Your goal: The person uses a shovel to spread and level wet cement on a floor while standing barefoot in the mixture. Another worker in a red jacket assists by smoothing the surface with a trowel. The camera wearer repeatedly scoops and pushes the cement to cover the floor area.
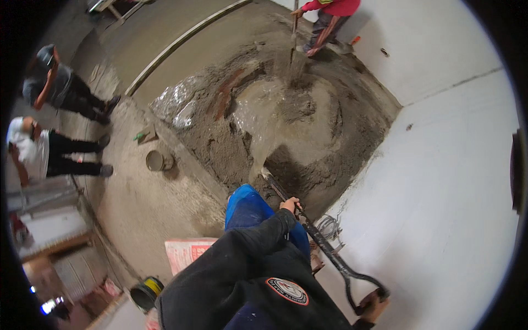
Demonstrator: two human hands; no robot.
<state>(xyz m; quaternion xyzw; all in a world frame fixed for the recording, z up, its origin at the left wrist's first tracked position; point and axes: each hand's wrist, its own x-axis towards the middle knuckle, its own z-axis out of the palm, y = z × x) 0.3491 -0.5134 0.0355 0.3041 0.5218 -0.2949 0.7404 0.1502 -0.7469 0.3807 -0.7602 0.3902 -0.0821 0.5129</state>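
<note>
- Shovel (324, 245): long axis slants across the view from the D-handle at lower right to the lower end at upper left, which meets the wet mix (209, 148); its blade is hidden there.
- Left hand (290, 204): wrapped around the shaft about midway.
- Right hand (375, 308): gripping the D-handle, close over the wall (440, 192) in this view.
- Edges: wall bounds the mix on the right; the floor (132, 209) meets it along a slanting edge on the left. Wire (330, 226) lies just beside the shaft.
- Room: mix spreads broadly beyond the shovel's lower end; a co-worker (338, 8) works a second shovel (294, 36) at its far side.
- Pool (258, 110): watery, ringed by thicker mix.
- Grey bucket (168, 161): upright on the floor near the trowel (144, 134); contents unclear.
- Black bucket (152, 286): yellow-banded, near the sack (184, 252); contents of both unclear.
</note>
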